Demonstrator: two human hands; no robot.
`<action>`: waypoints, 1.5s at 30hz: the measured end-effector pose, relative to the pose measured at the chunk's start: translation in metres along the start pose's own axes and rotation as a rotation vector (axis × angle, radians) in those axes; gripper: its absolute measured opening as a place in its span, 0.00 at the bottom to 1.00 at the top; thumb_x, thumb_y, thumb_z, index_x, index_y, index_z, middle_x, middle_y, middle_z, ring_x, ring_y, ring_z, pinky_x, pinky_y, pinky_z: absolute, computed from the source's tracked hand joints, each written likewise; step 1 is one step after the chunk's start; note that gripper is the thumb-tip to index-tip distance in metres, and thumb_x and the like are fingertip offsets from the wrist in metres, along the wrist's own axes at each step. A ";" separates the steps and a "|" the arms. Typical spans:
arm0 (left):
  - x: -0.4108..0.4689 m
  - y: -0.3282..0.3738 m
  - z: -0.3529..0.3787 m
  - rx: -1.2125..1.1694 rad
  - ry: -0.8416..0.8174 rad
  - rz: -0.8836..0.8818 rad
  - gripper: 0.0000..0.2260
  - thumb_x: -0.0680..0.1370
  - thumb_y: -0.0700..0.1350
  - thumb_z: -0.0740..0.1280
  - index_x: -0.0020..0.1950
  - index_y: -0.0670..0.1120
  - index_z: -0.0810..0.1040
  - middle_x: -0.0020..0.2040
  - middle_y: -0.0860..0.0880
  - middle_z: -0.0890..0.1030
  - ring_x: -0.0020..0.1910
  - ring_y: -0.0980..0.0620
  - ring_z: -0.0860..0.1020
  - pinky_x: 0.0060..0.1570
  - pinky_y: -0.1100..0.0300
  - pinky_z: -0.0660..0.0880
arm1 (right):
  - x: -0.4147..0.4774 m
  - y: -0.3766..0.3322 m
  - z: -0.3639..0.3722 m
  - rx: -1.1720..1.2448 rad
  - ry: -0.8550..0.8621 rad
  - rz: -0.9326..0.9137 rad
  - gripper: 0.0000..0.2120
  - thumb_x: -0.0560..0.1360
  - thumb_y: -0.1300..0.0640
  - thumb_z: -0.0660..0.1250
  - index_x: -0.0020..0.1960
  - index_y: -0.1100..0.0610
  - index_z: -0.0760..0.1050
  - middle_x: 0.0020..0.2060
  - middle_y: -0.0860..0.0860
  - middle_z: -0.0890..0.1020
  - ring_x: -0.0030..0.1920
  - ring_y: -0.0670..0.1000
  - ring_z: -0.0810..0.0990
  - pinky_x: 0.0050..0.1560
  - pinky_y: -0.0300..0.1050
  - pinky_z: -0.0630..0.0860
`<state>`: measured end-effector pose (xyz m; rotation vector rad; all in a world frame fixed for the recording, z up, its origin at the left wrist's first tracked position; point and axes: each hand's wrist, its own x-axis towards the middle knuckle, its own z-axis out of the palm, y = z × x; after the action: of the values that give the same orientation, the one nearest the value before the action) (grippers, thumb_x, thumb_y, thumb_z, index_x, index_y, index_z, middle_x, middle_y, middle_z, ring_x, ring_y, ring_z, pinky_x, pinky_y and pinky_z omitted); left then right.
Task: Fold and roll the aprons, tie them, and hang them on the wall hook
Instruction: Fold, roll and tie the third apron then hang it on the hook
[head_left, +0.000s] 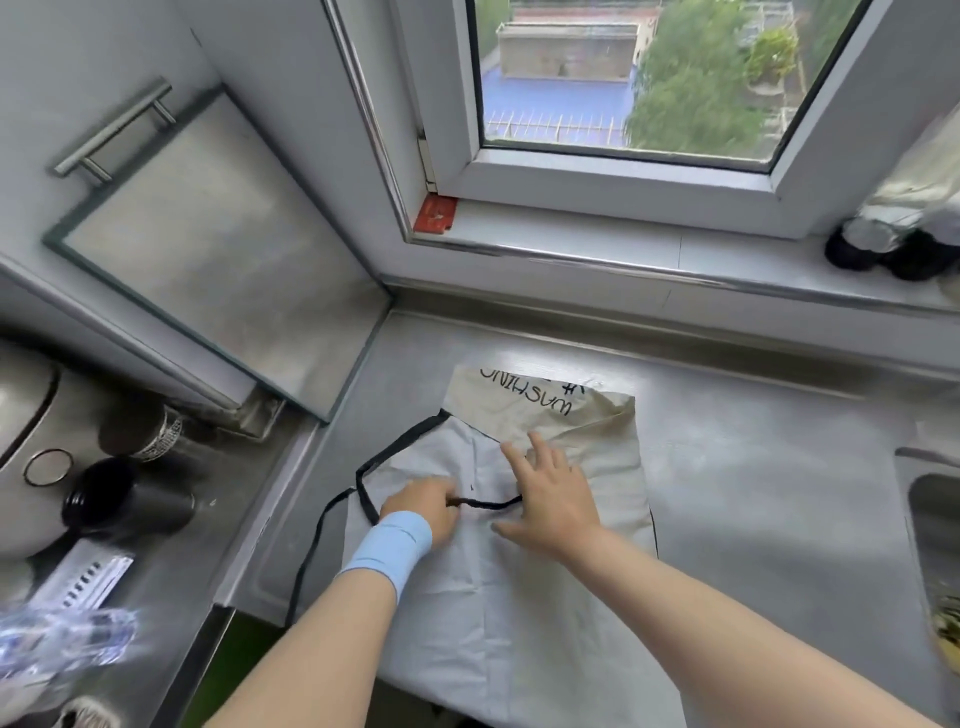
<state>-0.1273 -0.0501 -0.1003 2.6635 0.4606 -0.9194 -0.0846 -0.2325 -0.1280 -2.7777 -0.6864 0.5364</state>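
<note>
from the head camera, a pale apron (519, 571) lies flat on a grey steel counter (753, 467), folded lengthwise, with its near end hanging over the front edge of the counter. its far end is cream with black lettering that reads upside down from here, and black trim runs along its left edge. a black strap (311, 551) loops off the left side of the apron and trails down past the counter edge. the left hand (423, 506), with a light blue band (392, 545) around the wrist, rests on the cloth with its fingers curled together, pinching one end of a short black tie (485, 503) that lies across the apron. the right hand (553, 493) lies flat on the fabric with fingers spread apart, pressing the cloth down; the other end of the tie runs under its thumb side. to the left stand a dark cup (124, 499) and other kitchen items, partly blurred. a sink (935, 530) shows at the right edge. behind the counter a window (623, 78) looks out on trees and rooftops.
</note>
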 end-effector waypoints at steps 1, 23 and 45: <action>-0.001 0.003 -0.005 -0.138 -0.023 -0.002 0.08 0.78 0.49 0.59 0.48 0.51 0.77 0.49 0.50 0.82 0.50 0.46 0.78 0.53 0.54 0.76 | 0.001 -0.002 -0.003 0.030 0.016 0.029 0.49 0.63 0.33 0.68 0.78 0.45 0.52 0.78 0.56 0.52 0.75 0.58 0.57 0.67 0.54 0.66; 0.064 0.073 -0.058 -0.098 -0.053 0.253 0.22 0.75 0.39 0.62 0.65 0.60 0.73 0.64 0.54 0.75 0.63 0.50 0.74 0.64 0.52 0.71 | 0.042 0.064 -0.074 0.094 0.072 0.058 0.09 0.74 0.58 0.60 0.47 0.50 0.78 0.46 0.50 0.83 0.52 0.56 0.78 0.47 0.46 0.70; 0.066 0.073 -0.065 0.252 0.513 0.264 0.12 0.82 0.47 0.53 0.47 0.49 0.74 0.45 0.48 0.81 0.46 0.43 0.78 0.45 0.56 0.66 | 0.054 0.076 -0.070 -0.128 -0.008 0.018 0.36 0.68 0.58 0.69 0.71 0.46 0.58 0.55 0.53 0.71 0.48 0.59 0.77 0.45 0.52 0.74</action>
<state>-0.0149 -0.0795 -0.0813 3.0872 0.0882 -0.2209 0.0186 -0.2809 -0.1037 -2.9042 -0.7221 0.5246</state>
